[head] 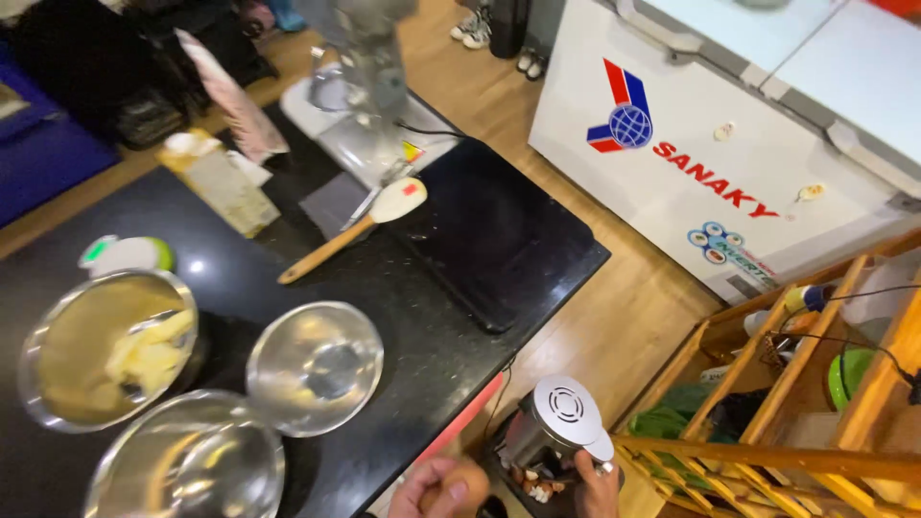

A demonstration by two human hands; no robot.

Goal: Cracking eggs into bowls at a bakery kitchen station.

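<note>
Black counter (451,317) carries three steel bowls (315,366) and a spatula (369,223); a white freezer (710,144) stands beyond. Low at the edge, left hand (441,489) has fingers closed around an egg (467,480), right hand (597,484) grips a bin lid (568,411). Held over the floor, a loose egg could drop and smash.

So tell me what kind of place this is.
Probably a home kitchen or small baking workspace: steel mixing bowls and a spatula on a black counter, a stand mixer, and a white chest freezer.
</note>
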